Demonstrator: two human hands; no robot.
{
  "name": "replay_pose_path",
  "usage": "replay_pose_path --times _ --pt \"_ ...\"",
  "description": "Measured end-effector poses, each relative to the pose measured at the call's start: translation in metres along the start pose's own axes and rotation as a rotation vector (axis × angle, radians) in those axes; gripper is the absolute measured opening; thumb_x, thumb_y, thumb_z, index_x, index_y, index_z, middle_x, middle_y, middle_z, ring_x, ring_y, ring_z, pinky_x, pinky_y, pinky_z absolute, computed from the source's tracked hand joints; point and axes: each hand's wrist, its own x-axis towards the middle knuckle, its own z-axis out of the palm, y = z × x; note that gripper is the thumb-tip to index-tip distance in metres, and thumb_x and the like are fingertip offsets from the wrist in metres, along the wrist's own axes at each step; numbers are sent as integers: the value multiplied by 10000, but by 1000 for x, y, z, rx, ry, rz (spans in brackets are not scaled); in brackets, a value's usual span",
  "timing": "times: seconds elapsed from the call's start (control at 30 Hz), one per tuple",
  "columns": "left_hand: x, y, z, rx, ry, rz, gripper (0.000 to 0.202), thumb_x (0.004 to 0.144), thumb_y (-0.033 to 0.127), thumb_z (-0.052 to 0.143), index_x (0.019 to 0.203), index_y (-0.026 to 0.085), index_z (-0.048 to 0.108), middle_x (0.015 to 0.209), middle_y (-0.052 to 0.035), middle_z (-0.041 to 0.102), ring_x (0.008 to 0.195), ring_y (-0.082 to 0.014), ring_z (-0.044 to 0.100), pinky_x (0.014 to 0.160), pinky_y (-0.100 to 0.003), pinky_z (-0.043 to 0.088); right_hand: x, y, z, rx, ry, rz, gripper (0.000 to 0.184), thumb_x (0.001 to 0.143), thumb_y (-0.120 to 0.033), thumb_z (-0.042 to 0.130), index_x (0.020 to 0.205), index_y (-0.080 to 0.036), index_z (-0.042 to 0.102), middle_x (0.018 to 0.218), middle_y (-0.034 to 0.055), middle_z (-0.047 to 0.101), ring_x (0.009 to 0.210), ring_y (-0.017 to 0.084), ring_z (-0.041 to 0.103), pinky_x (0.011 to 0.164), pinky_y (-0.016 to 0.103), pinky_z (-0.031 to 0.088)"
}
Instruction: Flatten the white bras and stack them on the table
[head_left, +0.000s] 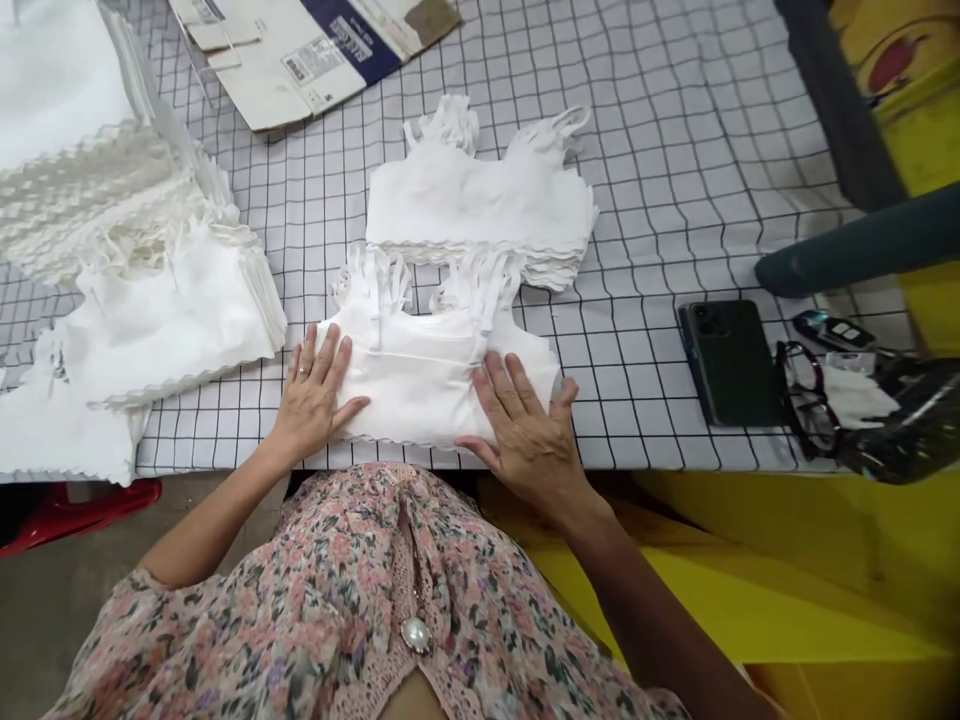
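Observation:
In front of me a white strappy crop top lies flat near the table's front edge, its thin straps pointing away from me. My left hand rests on its left side with the fingers stretched out. On its right part lies my right hand, palm down, fingers extended and thumb apart. Just beyond sits a neat stack of similar white tops, with straps bunched at the far side. Left of my left hand, more white tops are piled in overlapping layers.
A checked cloth covers the table. At the back left are a tall white garment pile and a flattened carton. To the right lie a dark phone, glasses and a black plastic bag. A dark green pole juts in.

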Motion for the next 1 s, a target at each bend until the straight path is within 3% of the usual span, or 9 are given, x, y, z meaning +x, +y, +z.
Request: replay_pose_path --times 0.1,0.23,0.33,0.43,0.5,0.6,0.7,0.83,1.0 --pt "15 -5 -11 -38 89 -46 705 977 556 755 1626 375 549 1821 -93 391 1750 -403 196 1414 -704 62 11 20 -16 70 109 -29 576 1129 -496 456 1658 -293 559 1656 171 588 1554 446 538 1231 810 338" --pt "91 -10 -40 -274 197 -70 495 1012 523 694 1451 295 698 1597 -103 672 1596 -337 526 1348 -596 379 75 79 -40 134 436 136 306 1065 -425 579 1221 -314 819 1189 96 829 1201 372 752 1096 618 550" --pt "171 -14 -49 -481 215 -173 401 927 437 766 1243 190 770 1307 -130 808 1276 -285 742 1164 -447 563 148 136 -43 134 521 304 221 988 -377 612 964 -251 792 1018 117 789 1032 349 711 1075 607 544" --pt "239 -20 -40 -608 220 -366 283 808 263 821 1054 140 758 1127 -126 806 1070 -240 757 1030 -386 595 213 177 -34 147 468 545 109 899 -316 654 837 -236 697 988 127 726 1102 359 624 1117 652 490" --pt "267 -26 -30 -651 225 -501 266 743 189 850 969 145 717 1005 -89 769 950 -212 737 972 -383 593 242 189 -27 170 411 655 125 840 -311 716 789 -240 626 972 122 687 1163 376 559 1120 692 458" --pt "286 -35 -16 -697 206 -612 325 660 142 901 890 166 671 837 -27 691 794 -190 693 890 -400 596 263 193 -20 212 360 715 199 796 -250 728 734 -251 540 907 105 650 1173 375 523 1114 695 444" --pt "289 -42 -9 -697 212 -616 300 653 148 908 841 174 675 819 -22 681 773 -180 669 861 -393 590 265 193 -16 221 401 687 187 814 -193 655 718 -262 510 881 104 653 1162 367 548 1103 639 469" --pt "286 -45 -5 -589 309 -544 193 725 180 848 835 186 689 900 -32 710 853 -168 653 909 -344 562 253 202 -14 247 548 644 109 829 -216 632 799 -268 541 862 73 677 989 319 629 1062 571 517" --pt "285 -38 -4 -459 287 -429 115 782 205 799 802 193 686 896 -41 727 839 -182 654 867 -339 537 230 219 -10 292 596 774 116 798 -261 681 788 -277 566 791 57 690 854 308 683 1001 539 557"
